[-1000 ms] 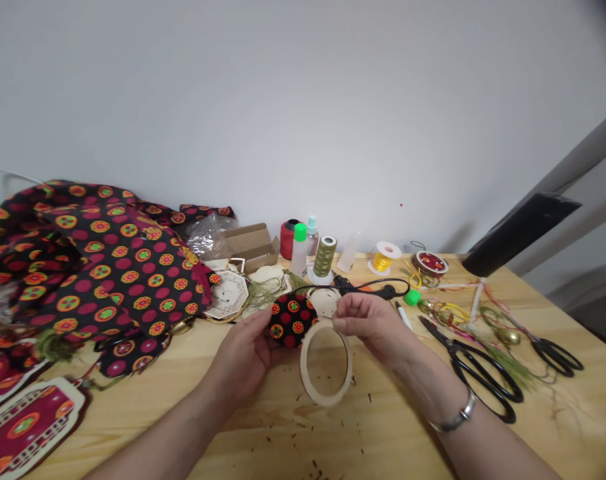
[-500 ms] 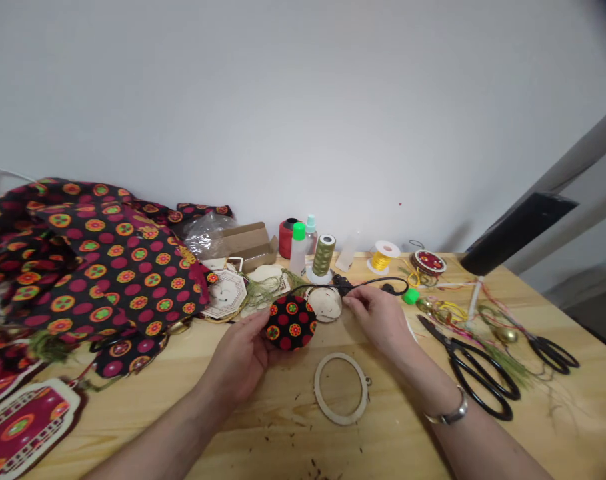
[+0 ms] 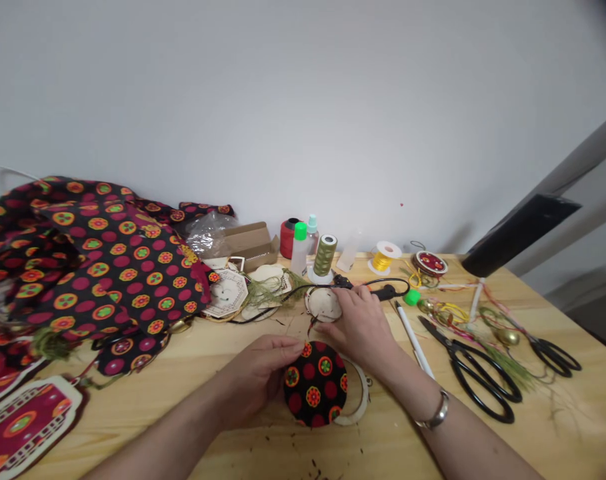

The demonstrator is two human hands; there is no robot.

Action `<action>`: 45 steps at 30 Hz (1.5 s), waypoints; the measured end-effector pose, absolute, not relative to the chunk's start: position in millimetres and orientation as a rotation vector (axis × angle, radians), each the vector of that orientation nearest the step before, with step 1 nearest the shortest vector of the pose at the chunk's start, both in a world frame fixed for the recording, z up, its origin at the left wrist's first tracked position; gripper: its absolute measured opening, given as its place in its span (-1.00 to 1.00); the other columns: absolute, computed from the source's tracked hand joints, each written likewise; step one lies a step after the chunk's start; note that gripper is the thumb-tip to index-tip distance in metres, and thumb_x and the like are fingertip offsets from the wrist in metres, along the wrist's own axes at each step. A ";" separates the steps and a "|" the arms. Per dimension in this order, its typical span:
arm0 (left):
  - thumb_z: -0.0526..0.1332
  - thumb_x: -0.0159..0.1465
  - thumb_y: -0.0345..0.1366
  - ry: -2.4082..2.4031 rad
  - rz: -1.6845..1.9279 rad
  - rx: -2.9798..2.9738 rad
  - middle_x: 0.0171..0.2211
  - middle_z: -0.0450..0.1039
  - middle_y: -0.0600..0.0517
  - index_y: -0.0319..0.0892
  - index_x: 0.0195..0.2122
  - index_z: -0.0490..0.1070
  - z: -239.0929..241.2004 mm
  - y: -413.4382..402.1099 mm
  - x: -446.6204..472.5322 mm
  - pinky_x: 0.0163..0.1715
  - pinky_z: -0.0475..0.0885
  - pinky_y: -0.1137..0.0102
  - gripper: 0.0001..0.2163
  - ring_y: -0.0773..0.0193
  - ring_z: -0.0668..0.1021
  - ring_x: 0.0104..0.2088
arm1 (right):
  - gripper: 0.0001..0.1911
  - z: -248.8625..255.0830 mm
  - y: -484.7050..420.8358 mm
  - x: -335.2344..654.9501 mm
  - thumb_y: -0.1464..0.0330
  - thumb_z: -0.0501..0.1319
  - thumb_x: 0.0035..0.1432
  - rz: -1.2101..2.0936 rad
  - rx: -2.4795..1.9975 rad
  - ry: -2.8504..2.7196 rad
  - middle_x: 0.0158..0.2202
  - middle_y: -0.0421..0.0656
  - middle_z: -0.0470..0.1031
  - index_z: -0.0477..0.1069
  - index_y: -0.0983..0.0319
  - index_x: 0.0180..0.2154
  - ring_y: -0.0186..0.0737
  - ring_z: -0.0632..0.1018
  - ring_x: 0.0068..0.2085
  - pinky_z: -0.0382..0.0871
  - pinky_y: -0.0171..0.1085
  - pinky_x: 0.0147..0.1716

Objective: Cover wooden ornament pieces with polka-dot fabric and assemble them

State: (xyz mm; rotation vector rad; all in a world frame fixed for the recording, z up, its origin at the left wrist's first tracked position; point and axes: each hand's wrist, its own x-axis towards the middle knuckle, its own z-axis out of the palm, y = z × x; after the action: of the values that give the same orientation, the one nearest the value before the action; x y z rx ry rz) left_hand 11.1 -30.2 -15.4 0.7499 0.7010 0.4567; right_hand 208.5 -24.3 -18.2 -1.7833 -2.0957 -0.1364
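My left hand [image 3: 260, 373] holds a round disc [image 3: 315, 385] covered in black fabric with orange, green and maroon flower dots, pinching its left edge between thumb and fingers. The disc tilts above the table and overlaps a pale wooden ring [image 3: 359, 403] with a small metal loop. My right hand [image 3: 361, 323] reaches over a plain round wooden piece [image 3: 323, 303], thumb and fingers spread at its right side; their exact contact is hidden. Just behind the fingers runs a black cord [image 3: 303, 287], beside a black-handled tool [image 3: 385, 292].
Patterned fabric [image 3: 107, 253] is heaped at left. Along the wall stand a green-capped bottle [image 3: 299, 250], a green thread cone [image 3: 325, 257] and a yellow spool [image 3: 384, 257]. At right lie a white pen [image 3: 415, 340], black scissors [image 3: 477, 373] and smaller scissors [image 3: 553, 353].
My left hand has brought the fabric-covered disc down and nearer, over the wooden ring. My right hand has shifted slightly left and forward over the wooden piece, uncovering the pen.
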 end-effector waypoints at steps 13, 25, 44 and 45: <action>0.22 0.17 -0.28 0.686 0.397 0.714 -0.32 0.59 -0.17 -0.31 -0.28 0.56 -14.6 -30.6 9.2 -0.29 0.39 0.38 -0.78 0.19 0.58 -0.33 | -0.52 -12.3 -26.1 210.3 0.21 0.25 0.00 0.025 -1.743 -2.115 -0.24 -0.04 0.44 0.31 0.24 -0.03 -0.01 0.34 -0.13 0.21 -0.13 -0.18; 0.22 0.16 -0.25 0.678 0.348 0.748 -0.23 0.55 -0.29 -0.38 -0.24 0.54 -11.1 -31.3 9.1 -0.22 0.38 0.27 -0.72 0.02 0.57 -0.24 | -0.76 11.8 -22.5 240.0 0.38 0.04 0.11 0.327 -1.690 -1.665 -0.61 -0.23 0.34 0.38 0.24 -0.54 -0.32 0.35 -0.52 0.16 -0.35 -0.51; 0.23 0.17 -0.28 0.700 0.369 0.768 -0.39 0.58 -0.14 -0.34 -0.31 0.56 -14.1 -29.4 8.8 -0.37 0.36 0.43 -0.78 0.25 0.55 -0.41 | -0.90 -19.6 -19.9 209.4 0.35 0.28 0.05 -0.123 -1.595 -2.386 -0.25 -0.08 0.42 0.42 0.25 -0.38 -0.08 0.30 -0.16 0.25 -0.16 -0.23; 0.22 0.17 -0.28 0.694 0.368 0.758 -0.39 0.58 -0.14 -0.34 -0.31 0.56 -14.2 -29.0 8.9 -0.36 0.36 0.43 -0.78 0.25 0.55 -0.41 | -0.91 -21.9 -19.1 209.0 0.36 0.27 0.07 -0.139 -1.592 -2.398 -0.25 -0.07 0.42 0.41 0.25 -0.38 -0.08 0.30 -0.16 0.26 -0.15 -0.25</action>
State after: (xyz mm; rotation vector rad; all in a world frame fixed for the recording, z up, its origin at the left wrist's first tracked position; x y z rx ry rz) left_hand 8.9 -29.0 -14.2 0.7578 0.6942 0.3678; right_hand 209.0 -19.1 -21.9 -1.5920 -2.3982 -0.1388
